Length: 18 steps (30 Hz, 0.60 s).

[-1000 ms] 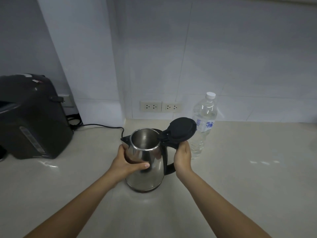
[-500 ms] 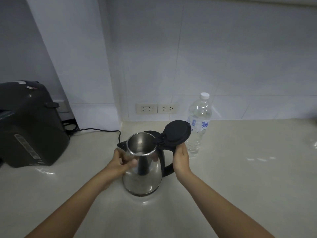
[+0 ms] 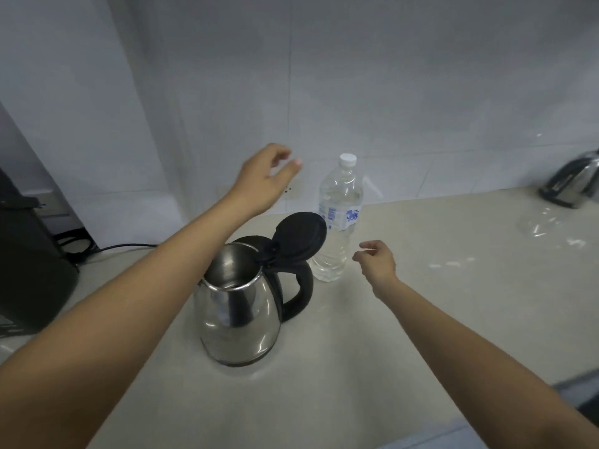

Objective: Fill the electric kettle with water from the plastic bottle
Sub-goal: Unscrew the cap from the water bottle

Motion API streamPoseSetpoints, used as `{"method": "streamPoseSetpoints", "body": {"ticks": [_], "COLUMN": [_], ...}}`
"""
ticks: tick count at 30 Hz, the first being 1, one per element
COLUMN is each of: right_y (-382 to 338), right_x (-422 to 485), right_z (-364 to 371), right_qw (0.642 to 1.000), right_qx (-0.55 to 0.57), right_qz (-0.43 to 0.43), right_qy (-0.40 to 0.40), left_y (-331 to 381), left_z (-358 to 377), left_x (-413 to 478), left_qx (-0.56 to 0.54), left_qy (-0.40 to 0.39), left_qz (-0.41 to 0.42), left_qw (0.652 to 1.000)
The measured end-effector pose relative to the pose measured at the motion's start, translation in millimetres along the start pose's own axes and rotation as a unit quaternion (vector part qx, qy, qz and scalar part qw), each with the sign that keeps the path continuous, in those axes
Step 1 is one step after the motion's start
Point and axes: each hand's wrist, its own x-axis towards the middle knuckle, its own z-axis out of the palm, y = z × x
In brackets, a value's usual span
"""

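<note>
Now that both hands have let go of the kettle [image 3: 238,314], its lid [image 3: 299,236] up, your left hand [image 3: 262,183] and right hand [image 3: 377,264] reach, loosely spread and empty, toward the capped bottle [image 3: 338,222] behind it.

Single head-worn wide-angle view, looking forward and down, close over counter [image 3: 421,319]

Two kettles [image 3: 238,306] [image 3: 572,183], one bottle [image 3: 338,218], two empty hands [image 3: 262,183] [image 3: 377,264], one black appliance [image 3: 29,264].
</note>
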Motion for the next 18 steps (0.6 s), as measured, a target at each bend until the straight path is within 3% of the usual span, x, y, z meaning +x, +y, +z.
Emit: {"method": "streamPoseSetpoints", "body": {"ticks": [3, 6, 10, 14, 18], "right_y": [2, 2, -4, -9, -6], "right_x": [14, 25, 44, 65, 70], "right_z": [1, 7, 14, 17, 21], "right_qw": [0.997, 0.988, 0.972, 0.964, 0.967], "right_qx": [-0.049, -0.052, -0.04, -0.028, -0.011], "right_qz": [-0.013, -0.047, -0.106, -0.138, -0.14], "right_qy": [-0.056, -0.139, -0.207, -0.227, -0.212], "left_y": [25, 36, 33, 29, 28], "left_z": [33, 58, 77, 80, 88], "left_x": [27, 49, 70, 79, 78], "left_qx": [0.058, 0.094, 0.022, -0.008, 0.044], "left_qy": [-0.101, -0.148, -0.197, -0.187, -0.131], "left_qz": [0.015, -0.024, -0.089, -0.1, -0.076], "left_qw": [0.993, 0.984, 0.976, 0.977, 0.987]}}
